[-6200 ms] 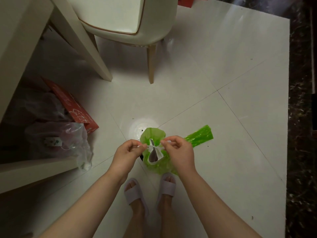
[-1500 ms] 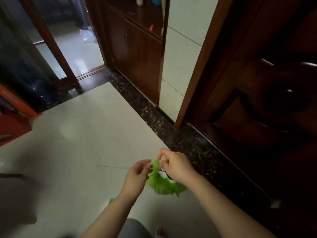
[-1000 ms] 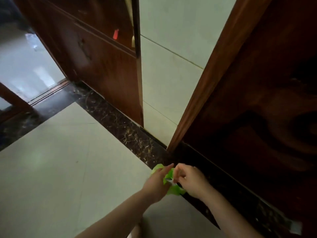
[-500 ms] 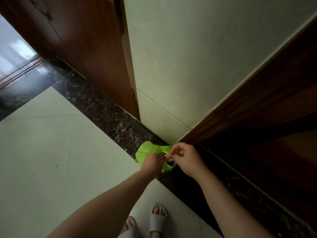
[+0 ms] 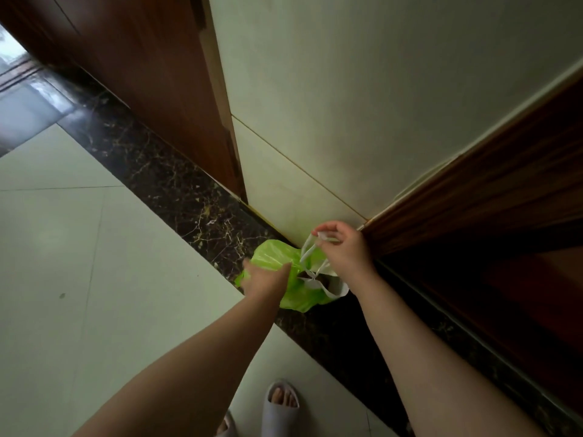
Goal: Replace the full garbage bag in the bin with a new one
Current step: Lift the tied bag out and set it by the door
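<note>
A full green garbage bag [image 5: 284, 260], tied with white drawstrings [image 5: 307, 250], is low over the dark marble floor strip at the foot of a cream tiled wall. My right hand [image 5: 342, 250] pinches the white drawstring loop above the bag. My left hand [image 5: 266, 277] is spread flat against the bag's left side with its fingers apart. No bin and no new bag are in view.
A cream tiled wall [image 5: 347, 105] rises straight ahead, with a dark wooden cabinet [image 5: 151, 77] on the left and a dark wooden door frame [image 5: 492, 190] on the right. Light floor tiles [image 5: 79, 263] spread to the left. My slippered feet [image 5: 279, 405] are below.
I have carried the bag from the open floor by the chair to the wall corner. In the last half second my left hand let go of the strings and went flat on the bag.
</note>
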`<move>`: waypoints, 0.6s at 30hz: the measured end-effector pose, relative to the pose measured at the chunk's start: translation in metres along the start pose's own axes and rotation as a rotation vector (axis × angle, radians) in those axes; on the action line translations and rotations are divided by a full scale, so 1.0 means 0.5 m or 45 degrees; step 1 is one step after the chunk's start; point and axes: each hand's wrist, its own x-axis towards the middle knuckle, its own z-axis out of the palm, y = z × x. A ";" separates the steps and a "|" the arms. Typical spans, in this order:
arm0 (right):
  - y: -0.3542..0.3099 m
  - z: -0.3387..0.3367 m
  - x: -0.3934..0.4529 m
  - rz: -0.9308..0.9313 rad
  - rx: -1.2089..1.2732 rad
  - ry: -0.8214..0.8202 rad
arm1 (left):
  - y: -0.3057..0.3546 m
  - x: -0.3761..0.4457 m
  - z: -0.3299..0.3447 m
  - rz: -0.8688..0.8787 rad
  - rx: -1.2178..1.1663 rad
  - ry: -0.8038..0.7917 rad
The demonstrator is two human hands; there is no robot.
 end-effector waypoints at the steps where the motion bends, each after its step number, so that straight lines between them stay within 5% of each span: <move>1: 0.003 0.000 0.001 -0.006 0.022 -0.009 | -0.018 0.010 0.003 -0.244 -0.272 -0.119; 5: 0.031 0.001 0.002 0.011 -0.411 -0.369 | -0.059 0.037 0.041 -0.590 -0.967 -0.605; 7: 0.055 0.009 0.000 -0.080 -1.000 -0.527 | -0.050 0.043 0.059 -0.582 -1.046 -0.627; 10: 0.102 0.029 0.003 -0.267 -1.521 -0.444 | -0.041 0.061 0.078 -0.509 -0.964 -0.429; 18: 0.083 0.048 0.011 -0.271 -1.345 -0.288 | 0.009 0.049 0.012 -0.245 -0.677 -0.324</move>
